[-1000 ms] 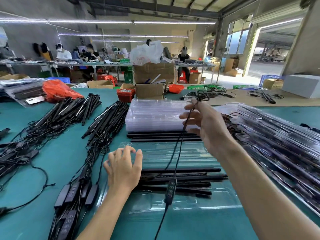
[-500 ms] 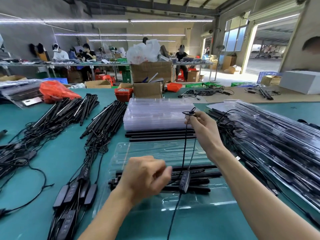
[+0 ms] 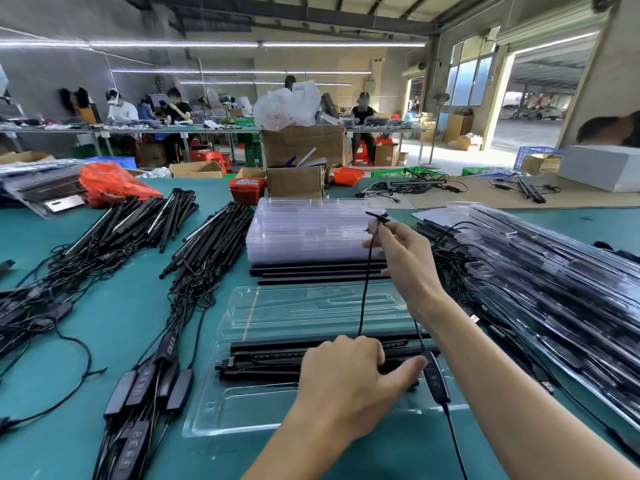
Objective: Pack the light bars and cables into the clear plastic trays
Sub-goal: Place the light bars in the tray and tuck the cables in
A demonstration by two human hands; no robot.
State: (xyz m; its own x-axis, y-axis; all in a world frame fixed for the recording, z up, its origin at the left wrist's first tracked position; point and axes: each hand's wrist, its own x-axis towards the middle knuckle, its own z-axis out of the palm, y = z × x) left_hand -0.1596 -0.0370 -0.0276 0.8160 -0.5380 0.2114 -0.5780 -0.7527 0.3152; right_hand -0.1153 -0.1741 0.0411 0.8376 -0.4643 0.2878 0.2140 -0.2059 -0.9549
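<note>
Green table (image 3: pixel 104 323) fills my view. At 3 o'clock, a long slanted heap of packed clear trays (image 3: pixel 540 289), black bars and cables inside. At 9 to 10 o'clock, a loose pile of light bars (image 3: pixel 131 223) with tangled wires; a second pile of bars (image 3: pixel 211 240) at 11 o'clock, its cables running down to a row of black controller boxes (image 3: pixel 149 389) at 7 o'clock. At 12 o'clock, a stack of empty clear trays (image 3: pixel 311 230), with a few black bars (image 3: pixel 318 273) lying just in front of it.

Centre, just below the stack: the open clear tray (image 3: pixel 249 410) I'm working in. Several light bars (image 3: pixel 270 358) lie across its near half; far half shows bare moulded slots.

My right hand (image 3: pixel 405 265), raised at 1 o'clock over the tray, pinches a thin black cable (image 3: pixel 363 292) near its small connector end; cable hangs down from it toward my other hand. My left hand (image 3: pixel 349 379), at 6 o'clock, fingers curled down over the bars in the tray, thumb stuck out right; the cable seems to pass under its knuckles, but can't tell if it's actually gripping cable or bars. The cable's inline remote (image 3: pixel 437 379) sits just right of that thumb, over the tray's right end.

Far back: cardboard boxes (image 3: pixel 301 147), an orange bag (image 3: pixel 110 183).
</note>
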